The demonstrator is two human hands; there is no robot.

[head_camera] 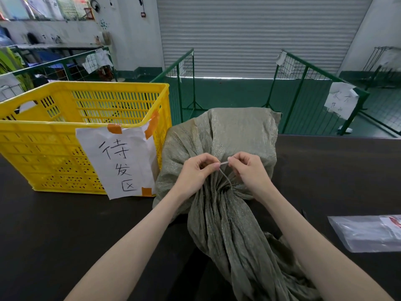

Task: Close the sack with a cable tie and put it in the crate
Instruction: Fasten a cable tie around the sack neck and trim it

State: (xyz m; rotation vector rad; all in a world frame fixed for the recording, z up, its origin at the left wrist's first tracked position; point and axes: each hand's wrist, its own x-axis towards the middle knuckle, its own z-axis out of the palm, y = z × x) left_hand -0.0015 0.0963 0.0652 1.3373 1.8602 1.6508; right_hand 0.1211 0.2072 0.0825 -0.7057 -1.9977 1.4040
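Observation:
A grey-green woven sack (230, 135) lies on the dark table (54, 224), its mouth gathered into a neck that trails toward me. A thin whitish cable tie (224, 173) loops around that neck. My left hand (196, 170) pinches one end of the tie and my right hand (249, 168) pinches the other, both just above the gathered neck. The yellow slatted crate (86, 135) stands to the left of the sack, touching it, with a paper label taped on its front.
A clear plastic bag (368, 233) lies on the table at the right. Beyond the table's far edge stand green wire fence panels (303, 83) with paper notes, in front of a shut roller door. Cluttered racks fill the back left.

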